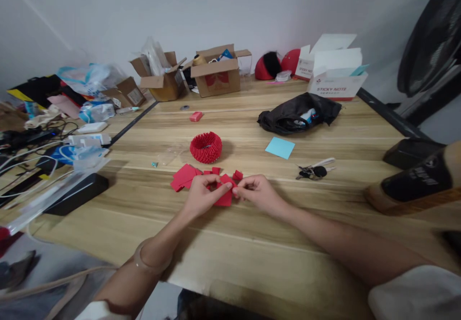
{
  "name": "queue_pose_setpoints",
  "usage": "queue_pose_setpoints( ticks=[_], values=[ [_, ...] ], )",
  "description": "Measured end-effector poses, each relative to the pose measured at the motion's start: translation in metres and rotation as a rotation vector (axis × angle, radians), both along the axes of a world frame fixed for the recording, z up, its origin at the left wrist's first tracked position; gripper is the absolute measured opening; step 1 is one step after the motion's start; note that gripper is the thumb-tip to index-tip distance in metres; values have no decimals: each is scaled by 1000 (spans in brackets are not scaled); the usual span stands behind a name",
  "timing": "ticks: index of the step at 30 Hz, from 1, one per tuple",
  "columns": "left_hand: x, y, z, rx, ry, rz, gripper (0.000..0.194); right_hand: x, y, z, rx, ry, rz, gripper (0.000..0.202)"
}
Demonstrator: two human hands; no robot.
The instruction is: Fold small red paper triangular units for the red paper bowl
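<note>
We've got both hands pinched on one red paper (225, 196), left hand (203, 194) and right hand (256, 193) meeting over the table (252, 243) near edge. More red pieces (184, 176) just behind (red ring (206, 147) beyond them).

You have a small red paper piece (226, 196) pinched between both your hands, low over the wooden table, its flat face up and its far edge partly hidden by your fingertips. Just beyond it lies a loose pile of red paper squares (185, 176), some flat and overlapping, a few folded and sticking up. Farther back on the table stands a red paper ring (206, 147), round, open at the top, built from many small folded pieces with a ridged outer wall
</note>
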State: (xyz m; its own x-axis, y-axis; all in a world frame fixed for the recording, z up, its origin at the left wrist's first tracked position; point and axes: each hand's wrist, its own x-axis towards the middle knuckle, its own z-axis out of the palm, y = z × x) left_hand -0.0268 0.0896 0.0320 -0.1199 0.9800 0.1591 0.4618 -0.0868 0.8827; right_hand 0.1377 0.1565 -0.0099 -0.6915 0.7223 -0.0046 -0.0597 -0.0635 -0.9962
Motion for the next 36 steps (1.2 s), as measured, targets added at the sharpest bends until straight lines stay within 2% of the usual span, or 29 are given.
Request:
queue_pose_setpoints(
  ticks=[4,8,11,16,18,20,24,29,32,36],
  values=[
    [-1,-1,-1,25,145,24,24,0,2,-3,84,75,-189,17],
    [0,-2,-1,79,269,-18,22,1,-1,-4,150,88,-248,13],
    [0,-3,-1,118,319,-17,25,2,-5,-1,223,85,-251,12],
    [-1,-2,-3,224,369,-11,22,3,-8,6,304,137,-128,18],
    [-1,-2,-3,259,364,-27,20,2,-8,5,266,160,-127,14],
    [0,-2,-3,281,360,-47,19,1,-8,1,160,171,-134,10],
    [-1,-2,-5,295,354,-78,18,-2,-7,-7,-47,180,-82,24],
    [-3,-1,-8,215,307,61,27,-4,-6,-8,-50,177,-63,21],
    [-2,-1,-6,151,225,40,23,-3,-3,-7,-33,183,-110,18],
    [-1,-1,-3,154,183,-3,16,-2,0,-6,-17,200,-183,15]
  ],
)
